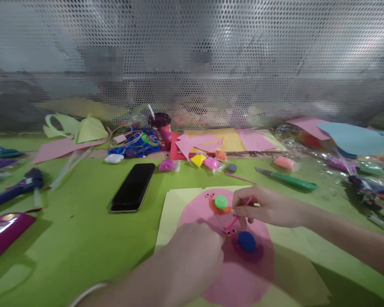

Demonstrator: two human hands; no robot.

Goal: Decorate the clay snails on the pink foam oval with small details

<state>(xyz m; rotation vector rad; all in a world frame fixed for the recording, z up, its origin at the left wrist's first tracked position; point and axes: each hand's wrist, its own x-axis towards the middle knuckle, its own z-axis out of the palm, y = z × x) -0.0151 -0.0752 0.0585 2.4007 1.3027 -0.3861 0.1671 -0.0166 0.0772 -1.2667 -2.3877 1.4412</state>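
A pink paper circle (pixel 233 281) lies on pale yellow sheets (pixel 166 221). On it is an orange clay snail (pixel 213 207) with a green cap as its shell, and below that a purple clay snail (pixel 257 254) with a blue cap (pixel 246 241). My right hand (pixel 259 207) pinches a thin pink clay modelling tool (pixel 233 224), its lower end at the purple snail's eyes (pixel 231 233). Beside those eyes, my left hand (pixel 195 256) is curled closed, blurred; its fingertips are hidden, and I cannot see what they hold.
Left stand a phone (pixel 133 187), white earbud case (pixel 114 158) and glue gun (pixel 16 187). Behind are a cup with straw (pixel 160 130), blue caps (pixel 137 149), clay packets (pixel 198 160) and cut paper (pixel 256 140). A green cutter knife (pixel 288 179) lies right, before a perforated metal panel (pixel 192 55).
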